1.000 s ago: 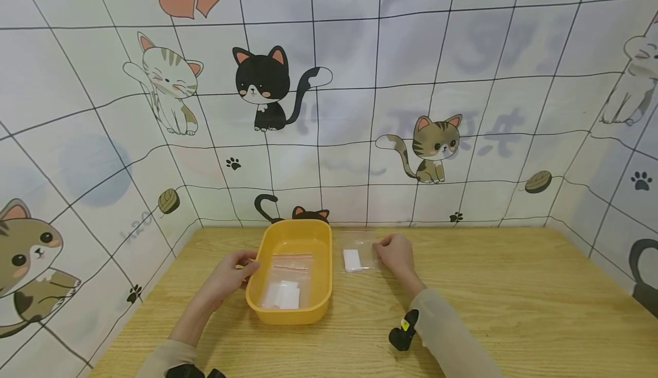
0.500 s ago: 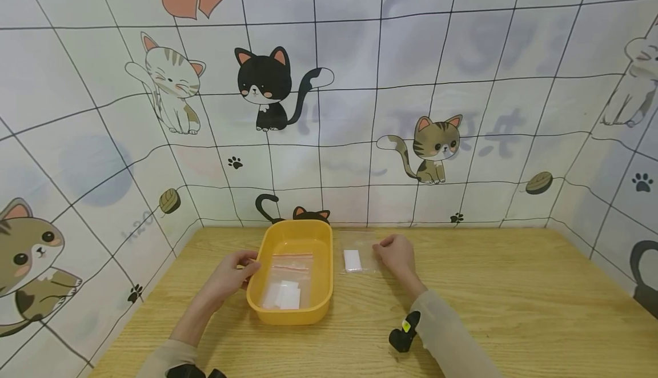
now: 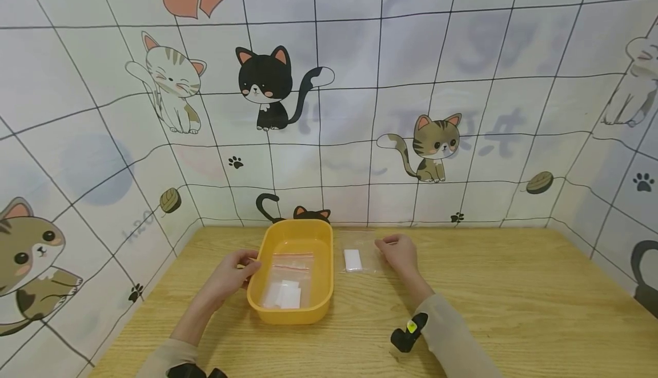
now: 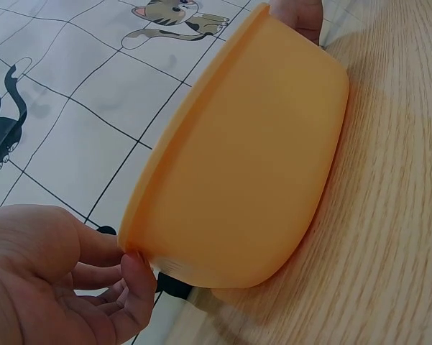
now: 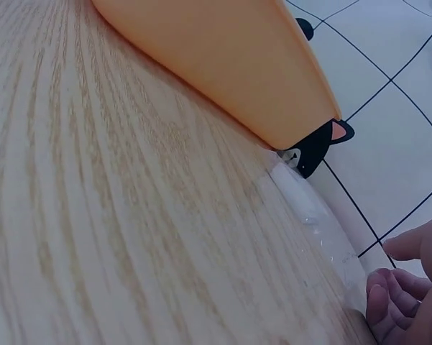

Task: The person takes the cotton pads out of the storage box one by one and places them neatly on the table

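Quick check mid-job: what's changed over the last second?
The right hand has drawn slightly to the right, away from the clear bag; whether its fingertips still touch the bag's edge is hard to tell.

Unchanged: the left hand holds the side of the yellow tray, the bags inside lie as before, and the clear bag stays beside the tray.
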`<state>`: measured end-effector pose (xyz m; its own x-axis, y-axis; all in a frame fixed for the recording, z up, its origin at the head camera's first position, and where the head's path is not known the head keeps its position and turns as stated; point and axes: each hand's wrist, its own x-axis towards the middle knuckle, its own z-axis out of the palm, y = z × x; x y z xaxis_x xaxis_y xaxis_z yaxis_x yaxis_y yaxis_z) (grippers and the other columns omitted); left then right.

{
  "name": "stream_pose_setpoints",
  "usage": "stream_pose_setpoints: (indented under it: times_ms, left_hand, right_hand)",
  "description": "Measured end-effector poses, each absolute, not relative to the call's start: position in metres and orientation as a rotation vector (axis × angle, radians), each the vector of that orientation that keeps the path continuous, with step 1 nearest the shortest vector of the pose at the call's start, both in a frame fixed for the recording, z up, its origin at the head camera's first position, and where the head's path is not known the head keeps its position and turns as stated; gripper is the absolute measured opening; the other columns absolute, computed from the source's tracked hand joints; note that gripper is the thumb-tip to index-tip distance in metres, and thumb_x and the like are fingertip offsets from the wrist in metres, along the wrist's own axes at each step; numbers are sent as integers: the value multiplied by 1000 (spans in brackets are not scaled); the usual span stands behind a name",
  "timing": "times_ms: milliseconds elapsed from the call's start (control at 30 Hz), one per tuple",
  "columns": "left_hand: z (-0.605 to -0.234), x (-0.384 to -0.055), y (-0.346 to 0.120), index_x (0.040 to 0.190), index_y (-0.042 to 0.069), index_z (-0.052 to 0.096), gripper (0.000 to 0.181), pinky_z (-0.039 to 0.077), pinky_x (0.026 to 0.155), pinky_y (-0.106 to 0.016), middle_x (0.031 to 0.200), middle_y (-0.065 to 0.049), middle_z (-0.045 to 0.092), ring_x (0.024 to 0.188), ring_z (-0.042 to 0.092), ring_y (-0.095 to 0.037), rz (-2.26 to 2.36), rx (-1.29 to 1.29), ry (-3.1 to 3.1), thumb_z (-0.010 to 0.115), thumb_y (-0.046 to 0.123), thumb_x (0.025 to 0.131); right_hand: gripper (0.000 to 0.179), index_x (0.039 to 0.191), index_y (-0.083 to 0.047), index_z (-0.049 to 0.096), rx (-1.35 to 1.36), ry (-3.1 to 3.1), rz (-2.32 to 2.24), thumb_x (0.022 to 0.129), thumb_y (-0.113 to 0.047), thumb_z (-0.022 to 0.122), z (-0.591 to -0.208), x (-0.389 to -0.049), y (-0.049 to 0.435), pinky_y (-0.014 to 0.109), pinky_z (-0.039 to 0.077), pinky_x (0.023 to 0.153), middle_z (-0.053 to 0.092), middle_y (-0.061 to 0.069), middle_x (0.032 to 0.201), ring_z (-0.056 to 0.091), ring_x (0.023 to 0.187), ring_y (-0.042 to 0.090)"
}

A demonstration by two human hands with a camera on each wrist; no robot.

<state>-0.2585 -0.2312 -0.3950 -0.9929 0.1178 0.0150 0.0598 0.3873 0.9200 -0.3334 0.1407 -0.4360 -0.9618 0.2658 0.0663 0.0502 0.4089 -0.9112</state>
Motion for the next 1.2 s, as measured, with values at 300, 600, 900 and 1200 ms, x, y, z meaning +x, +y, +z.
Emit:
stream_pose_setpoints:
  times_ms: [300,600,900,1200]
  left_hand:
    - [-395,-260,-231,132,-14,51,34,55,65,-32,102,-18,55,81,61,-27,1709,157,2573,55,4,103]
    - [-395,-259,-232,131,-14,52,34,55,66,-32,103,-19,56,83,62,-28,1704,156,2575,54,4,103]
    - [-395,-261,-231,132,-15,51,35,55,67,-32,102,-19,56,84,62,-28,1706,161,2572,54,4,103]
    - [-396,-260,-232,132,-14,51,34,56,68,-33,104,-20,56,85,62,-29,1714,166,2556,54,4,103]
  right_hand:
    - [31,109,7,66,-240,-2373,1746,92,-18,72,-427,-328,136,23,50,52,71,15,87,62,56,14]
    - [31,113,7,66,-152,-2345,1842,93,-16,71,-415,-322,122,23,54,57,71,21,100,65,63,15]
    - [28,112,6,65,-81,-2285,1895,93,-14,71,-403,-317,111,24,55,59,70,26,102,66,63,15]
    - [29,111,4,66,-27,-2289,1872,92,-17,73,-389,-307,96,27,56,61,70,21,98,66,65,18]
